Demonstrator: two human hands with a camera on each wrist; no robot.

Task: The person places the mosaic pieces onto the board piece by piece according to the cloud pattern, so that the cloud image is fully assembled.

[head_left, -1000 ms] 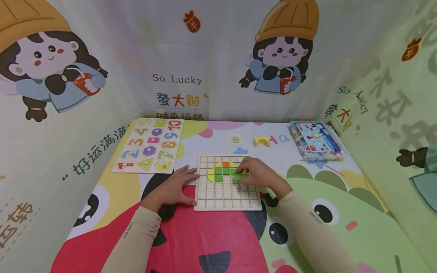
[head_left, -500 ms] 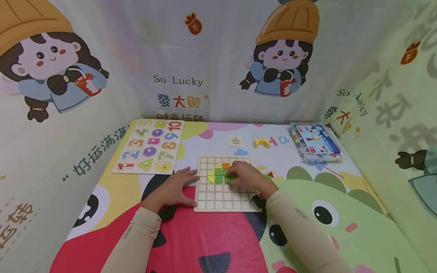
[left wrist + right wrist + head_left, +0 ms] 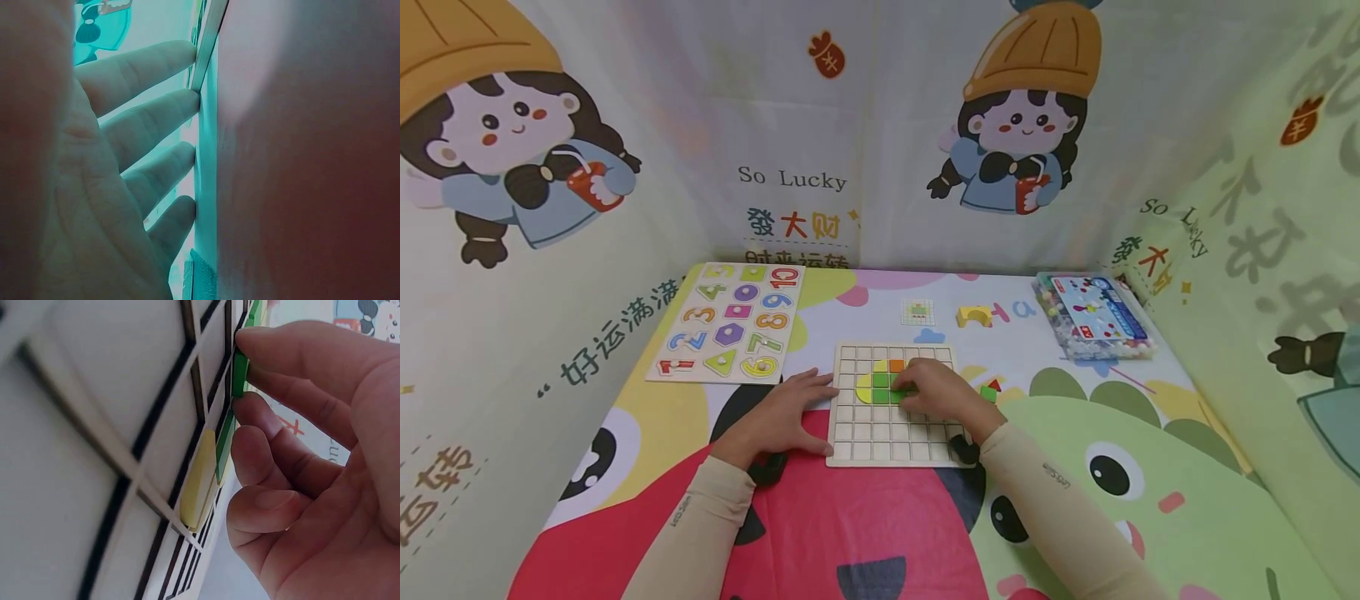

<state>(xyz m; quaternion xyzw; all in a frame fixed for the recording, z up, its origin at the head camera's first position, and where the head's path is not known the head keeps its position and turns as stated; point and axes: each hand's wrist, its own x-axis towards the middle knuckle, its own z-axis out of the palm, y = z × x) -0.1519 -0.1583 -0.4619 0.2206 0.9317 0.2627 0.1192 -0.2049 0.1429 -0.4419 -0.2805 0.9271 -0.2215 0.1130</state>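
My left hand (image 3: 782, 412) lies beside the wooden grid board (image 3: 868, 454), fingers spread and fairly straight, fingertips and thumb at its left edge. In the left wrist view the fingertips (image 3: 187, 100) meet the board's side. Over the board, my right hand (image 3: 940, 390) pinches a green square tile (image 3: 240, 374) between thumb and finger, right at a cell. Left of that tile sit green squares (image 3: 880, 381) and yellow rounded pieces (image 3: 864, 388); an orange square (image 3: 897, 366) is above. The right hand hides cells to the right, where a yellow piece (image 3: 199, 484) shows in the right wrist view.
Right of the board lie a green piece (image 3: 988, 394) and a red triangle (image 3: 995, 384). Behind it are a small pattern card (image 3: 917, 312) and a yellow arch block (image 3: 974, 316). A number puzzle (image 3: 726, 321) lies at left, a clear box of beads (image 3: 1093, 317) at back right.
My right hand has moved left across the board with the green tile and come down at a cell. The loose green and red pieces at right have come into view. My left hand stays put.
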